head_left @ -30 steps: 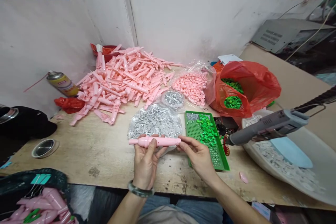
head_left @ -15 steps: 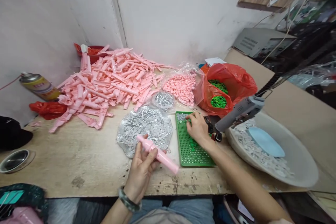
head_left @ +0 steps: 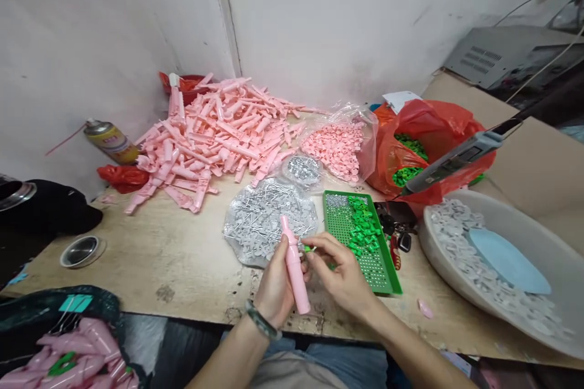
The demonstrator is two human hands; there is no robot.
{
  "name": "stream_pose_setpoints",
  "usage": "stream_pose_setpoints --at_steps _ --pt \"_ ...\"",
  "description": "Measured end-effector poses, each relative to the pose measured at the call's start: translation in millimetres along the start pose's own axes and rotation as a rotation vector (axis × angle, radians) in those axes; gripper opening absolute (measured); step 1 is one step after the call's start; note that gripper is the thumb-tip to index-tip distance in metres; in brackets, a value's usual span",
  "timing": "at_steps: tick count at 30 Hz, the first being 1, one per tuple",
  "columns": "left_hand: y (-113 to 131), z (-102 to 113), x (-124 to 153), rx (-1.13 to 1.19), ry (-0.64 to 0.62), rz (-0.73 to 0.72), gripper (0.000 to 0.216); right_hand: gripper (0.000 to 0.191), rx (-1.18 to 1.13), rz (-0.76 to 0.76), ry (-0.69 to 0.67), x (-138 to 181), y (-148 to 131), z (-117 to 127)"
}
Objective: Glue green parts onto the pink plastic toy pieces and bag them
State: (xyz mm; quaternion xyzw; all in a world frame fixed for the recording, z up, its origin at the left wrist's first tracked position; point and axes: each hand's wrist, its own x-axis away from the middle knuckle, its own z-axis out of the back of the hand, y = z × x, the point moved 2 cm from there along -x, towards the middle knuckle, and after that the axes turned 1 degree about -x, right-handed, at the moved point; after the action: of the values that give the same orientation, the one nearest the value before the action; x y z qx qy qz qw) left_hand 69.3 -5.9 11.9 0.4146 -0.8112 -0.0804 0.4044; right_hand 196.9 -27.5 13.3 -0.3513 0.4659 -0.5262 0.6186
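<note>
My left hand (head_left: 277, 282) is wrapped round a pink plastic tube-shaped part (head_left: 296, 273), held slanting above the front of the table. Close beside the tube, my right hand (head_left: 337, 267) pinches a small green plastic piece (head_left: 309, 249) between thumb and fingertips. Whether that piece touches the tube I cannot tell. Just right of my hands lies a green perforated tray (head_left: 374, 276), with green pieces (head_left: 364, 225) heaped along its right side and small metal bits at its far end. Behind my hands sits a clear bag (head_left: 269, 219) of grey parts and metal pins.
A pile of pink parts (head_left: 219, 134) covers the back left, with a spray can (head_left: 112, 143) beside it. A red bag (head_left: 438, 127) holds green pieces. An electric screwdriver (head_left: 456, 161) hangs over the right side, near a large white basin (head_left: 438, 255) of pale parts.
My right hand has come from the green tray to the pink tube, bringing a green piece. My left hand has turned the tube more upright. The view has swung left.
</note>
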Motion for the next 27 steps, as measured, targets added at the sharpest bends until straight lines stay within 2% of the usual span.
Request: stream_pose_setpoints --at_steps 4,7,11,12,14,16,20,23,27 --pt "2 5 -2 -0.06 0.045 -0.138 0.031 0.009 -0.172 -0.046 0.098 13 1 -15" --pt "4 10 -3 -0.136 0.063 -0.222 0.038 0.007 -0.221 -0.083 0.08 13 4 -18" --pt "6 13 -2 -0.199 0.069 -0.291 0.037 0.017 -0.326 -0.219 0.086 11 7 -20" --pt "6 12 -2 -0.202 0.064 -0.283 0.037 0.017 -0.368 -0.269 0.099 10 9 -20" --pt "4 11 0 -0.197 0.038 -0.253 0.038 0.029 -0.412 -0.338 0.122 9 12 -20" --pt "3 11 1 -0.203 0.014 -0.243 0.039 0.035 -0.387 -0.322 0.134 7 12 -18" --pt "0 12 4 -0.296 0.008 -0.274 0.041 0.017 -0.377 -0.249 0.116 5 10 -18" --pt "1 14 7 -0.442 0.039 -0.31 0.041 0.017 -0.378 -0.225 0.142 7 7 -20" --pt "7 13 17 -0.723 0.043 -0.478 0.035 0.018 -0.371 -0.233 0.14 8 3 -19"
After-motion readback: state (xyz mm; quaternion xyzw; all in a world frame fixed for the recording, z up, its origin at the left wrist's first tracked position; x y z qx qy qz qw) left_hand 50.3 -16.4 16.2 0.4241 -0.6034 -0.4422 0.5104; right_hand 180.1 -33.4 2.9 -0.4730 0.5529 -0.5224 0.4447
